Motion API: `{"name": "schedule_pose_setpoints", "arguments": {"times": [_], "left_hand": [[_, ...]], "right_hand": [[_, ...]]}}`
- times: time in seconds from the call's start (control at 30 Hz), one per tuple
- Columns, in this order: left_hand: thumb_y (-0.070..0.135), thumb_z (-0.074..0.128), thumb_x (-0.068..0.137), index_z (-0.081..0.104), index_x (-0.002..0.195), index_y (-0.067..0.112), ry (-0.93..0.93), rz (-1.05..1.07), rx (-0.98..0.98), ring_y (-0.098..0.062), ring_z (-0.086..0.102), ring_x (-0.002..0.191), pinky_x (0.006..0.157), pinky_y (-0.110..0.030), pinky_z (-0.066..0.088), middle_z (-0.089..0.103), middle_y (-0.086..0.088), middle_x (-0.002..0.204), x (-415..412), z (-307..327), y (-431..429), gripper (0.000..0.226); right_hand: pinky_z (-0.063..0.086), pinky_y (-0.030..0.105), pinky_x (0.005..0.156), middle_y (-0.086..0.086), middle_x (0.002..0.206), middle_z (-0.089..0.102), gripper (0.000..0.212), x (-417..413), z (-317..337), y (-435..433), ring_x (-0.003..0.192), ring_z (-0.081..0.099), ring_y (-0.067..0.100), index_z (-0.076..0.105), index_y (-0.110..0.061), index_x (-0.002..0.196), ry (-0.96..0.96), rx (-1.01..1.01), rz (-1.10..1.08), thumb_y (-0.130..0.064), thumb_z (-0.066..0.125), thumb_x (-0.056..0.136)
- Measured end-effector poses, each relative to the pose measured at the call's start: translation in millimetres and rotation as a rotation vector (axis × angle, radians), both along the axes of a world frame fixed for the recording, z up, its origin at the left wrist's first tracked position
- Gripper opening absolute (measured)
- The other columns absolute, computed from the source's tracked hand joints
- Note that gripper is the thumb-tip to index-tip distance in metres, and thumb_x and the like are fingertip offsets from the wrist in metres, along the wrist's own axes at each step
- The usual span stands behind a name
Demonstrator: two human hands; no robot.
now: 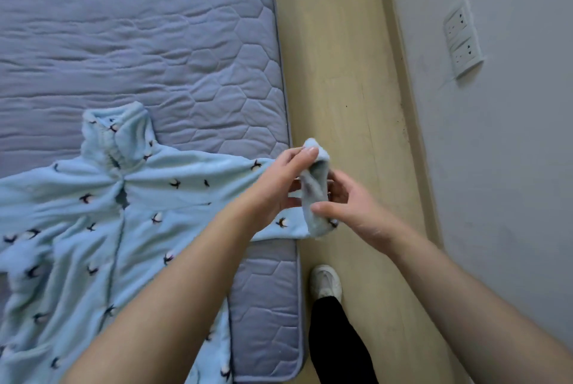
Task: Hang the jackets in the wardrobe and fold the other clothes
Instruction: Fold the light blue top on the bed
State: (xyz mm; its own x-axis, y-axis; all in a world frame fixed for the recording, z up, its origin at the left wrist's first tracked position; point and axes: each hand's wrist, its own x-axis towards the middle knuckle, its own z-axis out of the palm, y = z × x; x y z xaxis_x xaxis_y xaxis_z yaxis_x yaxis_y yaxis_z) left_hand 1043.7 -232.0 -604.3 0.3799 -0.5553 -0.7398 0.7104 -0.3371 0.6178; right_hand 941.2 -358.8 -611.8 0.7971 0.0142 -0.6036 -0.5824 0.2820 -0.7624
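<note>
A light blue fleece top (93, 228) printed with small dark-and-white motifs is seen spread flat, front up, on a blue-grey quilted mattress (155, 26), over its near part and towards its left side. Its stand-up collar (117, 132) is turned to the far side, and the front opening is seen running from the collar towards the near edge of the view. One sleeve (217, 179) is stretched out to the right across the mattress, and its cuff (313, 188) is carried just past the mattress's right edge, above the floor. The cuff is held by both hands and is lifted clear of the mattress, with its opening turned upward. The left hand (279, 185) is reached across the sleeve from the left; its fingers are curled, and the far rim of the cuff is pinched between thumb and fingertips. The right hand (356, 210) is brought in from the right; its thumb is pressed on the near part of the cuff while the other fingers are bent round behind the fabric, so that the cuff is gripped there as well. The two hands are set close together, with only the cuff between them. To the right of the mattress a pale wooden floor (335, 42) is shown, on which a white shoe (325, 282) and a black trouser leg (338, 346) are planted just beside the mattress's near right corner. Further right a grey-white wall (496, 166) is seen, with a white socket plate (462, 39) mounted on it.
</note>
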Motion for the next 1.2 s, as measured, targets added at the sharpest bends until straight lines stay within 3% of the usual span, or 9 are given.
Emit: {"name": "schedule_pose_setpoints", "arguments": {"times": [0.1, 0.23, 0.3, 0.43, 0.57, 0.67, 0.73, 1.03, 1.2], "left_hand": [[0.047, 0.073, 0.060, 0.054, 0.118, 0.021, -0.167, 0.091, 0.119, -0.017, 0.067, 0.092, 0.083, -0.035, 0.054, 0.067, -0.003, 0.103, 7, 23, 57, 0.067], [0.015, 0.057, 0.067, 0.053, 0.073, 0.019, -0.373, 0.304, 0.287, -0.016, 0.046, 0.064, 0.058, -0.030, 0.039, 0.051, 0.002, 0.066, 8, 37, 165, 0.008], [0.005, 0.049, 0.079, 0.047, 0.065, 0.018, -0.328, 0.462, 0.354, -0.017, 0.041, 0.059, 0.052, -0.027, 0.033, 0.044, 0.002, 0.058, 7, 44, 232, 0.019], [0.011, 0.047, 0.073, 0.050, 0.073, 0.011, -0.171, 0.737, 0.425, -0.021, 0.047, 0.066, 0.062, -0.030, 0.040, 0.048, -0.009, 0.070, 2, 46, 393, 0.002], [0.013, 0.042, 0.075, 0.053, 0.094, 0.005, -0.036, 0.830, 0.656, -0.028, 0.050, 0.070, 0.066, -0.038, 0.042, 0.052, -0.014, 0.078, -10, 3, 538, 0.023], [0.026, 0.045, 0.085, 0.032, 0.141, 0.007, 0.071, 0.753, 0.935, -0.041, 0.057, 0.104, 0.083, -0.050, 0.050, 0.053, -0.022, 0.127, -32, -49, 605, 0.061], [0.029, 0.052, 0.090, 0.015, 0.147, 0.003, 0.072, 0.675, 1.010, -0.039, 0.046, 0.124, 0.100, -0.048, 0.042, 0.037, -0.018, 0.145, -49, -75, 621, 0.073], [0.031, 0.050, 0.090, 0.052, 0.117, 0.015, -0.315, -0.264, 1.063, -0.029, 0.047, 0.115, 0.087, -0.038, 0.043, 0.053, -0.010, 0.123, -99, -115, 591, 0.031], [0.031, 0.050, 0.090, 0.053, 0.118, 0.016, -0.536, -0.428, 1.199, -0.027, 0.041, 0.119, 0.092, -0.040, 0.040, 0.048, -0.008, 0.125, -140, -130, 578, 0.031]], "right_hand": [[0.045, 0.020, 0.091, -0.014, 0.109, 0.062, 0.049, 12, 20, 72, 0.101, 0.058, -0.005, 0.052, -0.026, 0.120, -0.152, -0.223, 0.211, -0.009, 0.068, 0.076], [0.033, 0.016, 0.106, -0.008, 0.137, 0.051, 0.054, 9, 36, 178, 0.125, 0.045, -0.002, 0.048, -0.018, 0.136, -0.274, -0.396, 0.423, -0.026, 0.060, 0.084], [0.036, 0.014, 0.103, -0.011, 0.134, 0.054, 0.050, 1, 40, 234, 0.121, 0.047, -0.004, 0.052, -0.023, 0.133, -0.245, -0.357, 0.436, -0.031, 0.056, 0.083], [0.047, 0.027, 0.097, -0.014, 0.117, 0.063, 0.030, -8, 34, 345, 0.111, 0.057, 0.000, 0.060, -0.040, 0.110, -0.130, -0.260, 0.354, -0.029, 0.056, 0.083], [0.046, 0.017, 0.084, -0.011, 0.112, 0.066, 0.026, -12, 3, 441, 0.104, 0.061, 0.004, 0.062, -0.031, 0.106, 0.005, -0.197, 0.321, -0.009, 0.054, 0.093], [0.044, 0.012, 0.074, -0.002, 0.116, 0.065, 0.025, -15, -31, 490, 0.098, 0.059, 0.004, 0.060, -0.021, 0.113, 0.127, -0.234, 0.362, -0.008, 0.051, 0.094], [0.045, 0.018, 0.073, 0.001, 0.121, 0.062, 0.028, -18, -55, 505, 0.100, 0.060, 0.015, 0.059, -0.015, 0.119, 0.232, -0.294, 0.372, -0.009, 0.049, 0.094], [0.045, 0.037, 0.088, 0.011, 0.130, 0.051, 0.043, -43, -114, 435, 0.104, 0.053, 0.025, 0.047, -0.011, 0.130, 0.614, -0.719, 0.134, -0.014, 0.055, 0.088], [0.046, 0.047, 0.095, 0.021, 0.139, 0.042, 0.072, -88, -144, 382, 0.119, 0.048, 0.038, 0.032, -0.005, 0.138, 0.901, -0.753, -0.032, -0.025, 0.068, 0.079]]}}
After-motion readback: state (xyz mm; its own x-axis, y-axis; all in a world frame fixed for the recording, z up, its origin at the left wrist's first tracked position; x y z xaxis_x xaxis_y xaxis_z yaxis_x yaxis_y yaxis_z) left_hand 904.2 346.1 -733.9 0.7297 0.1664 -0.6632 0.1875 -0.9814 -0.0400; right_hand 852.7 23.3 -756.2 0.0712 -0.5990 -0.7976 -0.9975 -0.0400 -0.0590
